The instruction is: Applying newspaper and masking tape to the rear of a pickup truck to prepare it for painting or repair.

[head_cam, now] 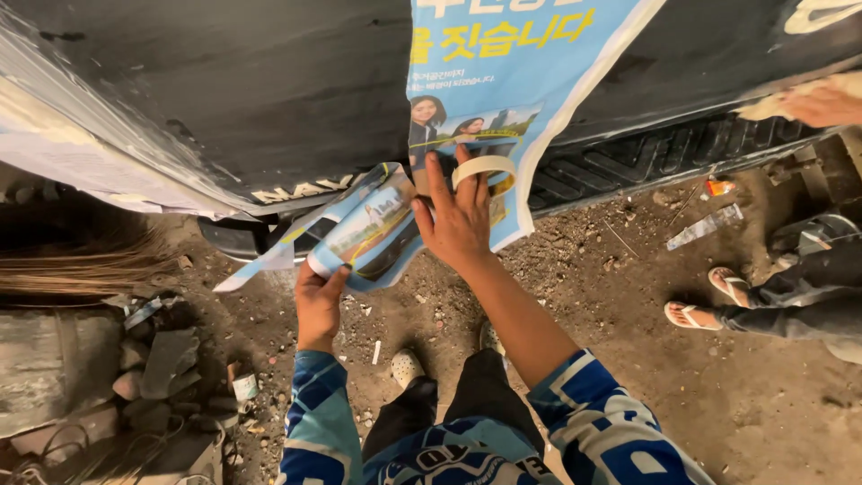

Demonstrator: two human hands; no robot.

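Dirt floor (628, 359) strewn with pebbles, scraps and litter lies beneath the dark, dusty body panel of a vehicle (269, 99), whose ribbed black step (646, 157) runs along its lower edge. Printed blue-and-white poster sheet (503, 108) hangs flat against the panel; it carries yellow and white lettering, small photographs and a white border, and its lower left portion (359, 233) is curled away from the metal into a loose fold. Left hand (319, 301) grasps this curled lower edge from below, fingers closed around the paper. Right hand (458, 220) presses against the sheet with fingers spread and extended upward; a roll of pale masking tape (485, 171) sits looped over them, near the sheet's lower right part. Both forearms wear blue patterned sleeves (593, 422). At far right, another person's hand (822, 106) holds a pale cloth against the panel, and sandalled feet (709, 301) rest on the floor. Stones (153, 359) and a broom head (81, 265) lie at left.
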